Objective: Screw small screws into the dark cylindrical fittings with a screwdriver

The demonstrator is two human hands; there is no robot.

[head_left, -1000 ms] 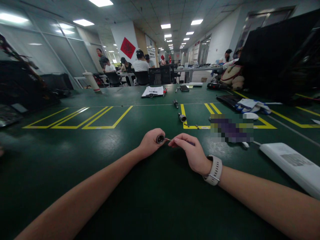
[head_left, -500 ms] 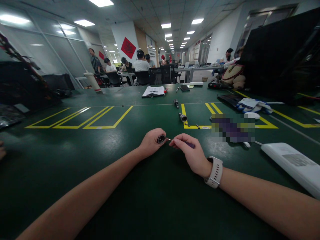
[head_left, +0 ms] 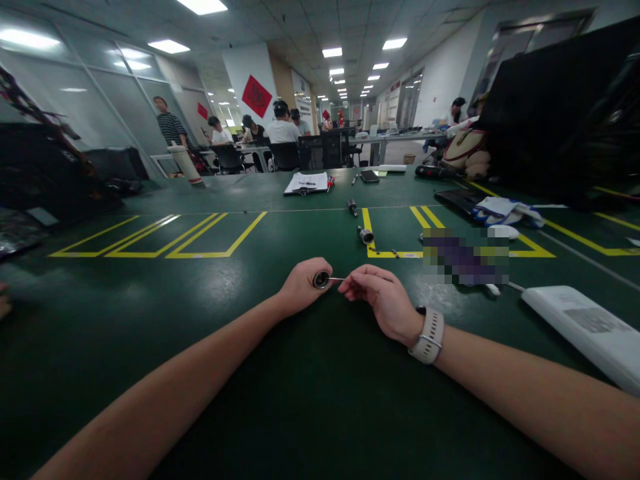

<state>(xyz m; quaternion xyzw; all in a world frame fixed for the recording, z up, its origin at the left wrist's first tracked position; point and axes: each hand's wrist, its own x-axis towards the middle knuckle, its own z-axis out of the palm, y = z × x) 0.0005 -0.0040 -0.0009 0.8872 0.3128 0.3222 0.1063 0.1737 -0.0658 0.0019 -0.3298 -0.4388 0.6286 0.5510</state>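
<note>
Over the desk (head_left: 320,393), our left hand (head_left: 301,283) clamps its fingers around a metal cylinder (head_left: 321,279); our right hand (head_left: 383,297) holds a thin tool (head_left: 337,279) in curled fingers, shaft toward the cylinder. We seem mid-adjustment; our next move calls for steadiness.

your right hand (head_left: 377,297) hides most of the thin tool (head_left: 337,279), left hand (head_left: 303,287) most of the metal cylinder (head_left: 321,280), purple thing (head_left: 457,257) is pixelated

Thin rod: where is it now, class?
In the head view, below centre, the rod spans the gap between left hand and right hand, right of the metal cylinder.
</note>
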